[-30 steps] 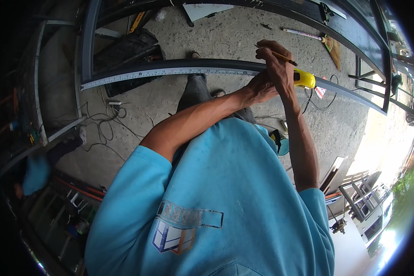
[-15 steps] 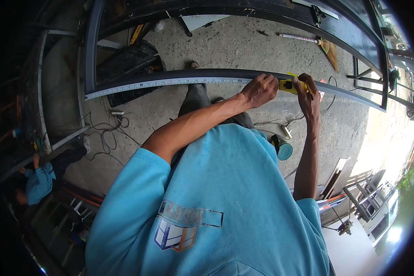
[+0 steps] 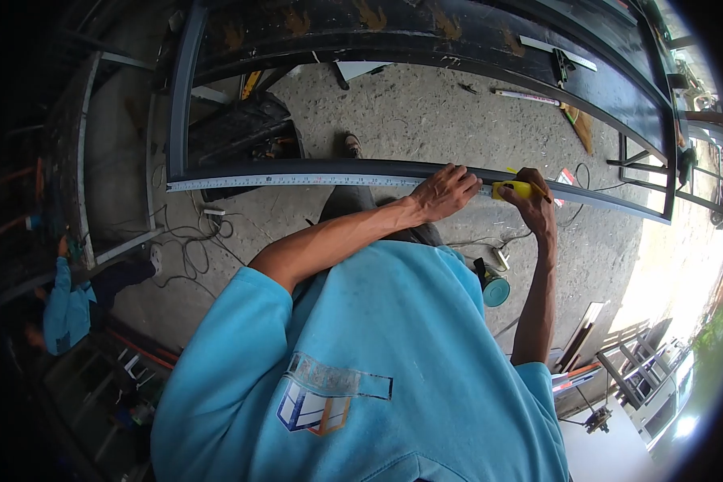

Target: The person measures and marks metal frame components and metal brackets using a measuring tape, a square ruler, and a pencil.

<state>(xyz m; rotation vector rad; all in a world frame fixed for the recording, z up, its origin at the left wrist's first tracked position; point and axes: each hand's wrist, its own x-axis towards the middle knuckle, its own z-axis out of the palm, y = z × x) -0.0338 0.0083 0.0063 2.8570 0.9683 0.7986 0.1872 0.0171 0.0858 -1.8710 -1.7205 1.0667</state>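
Note:
A long dark grey metal frame bar [image 3: 249, 168] runs across in front of me, and the white marked blade [image 3: 297, 181] of a tape measure lies stretched along its near edge from the left corner. My left hand [image 3: 446, 194] is closed, its curled fingers gripping the blade against the bar; the fingertips are partly hidden. Just to the right, my right hand [image 3: 535, 201] is wrapped around the yellow tape measure case [image 3: 508, 190]. A thin dark stick, perhaps a pencil, shows by its fingers.
A combination square [image 3: 561, 63] lies on the black metal surface beyond. A broom [image 3: 577, 124], an open black case [image 3: 245, 149] and tangled cables [image 3: 191, 245] are on the concrete floor. Another person [image 3: 71, 301] works at lower left, near a metal frame [image 3: 83, 161].
The view has tilted, so the frame and both hands sit lower in the picture. My left hand has shifted slightly left along the bar. The right hand still holds the tape measure case.

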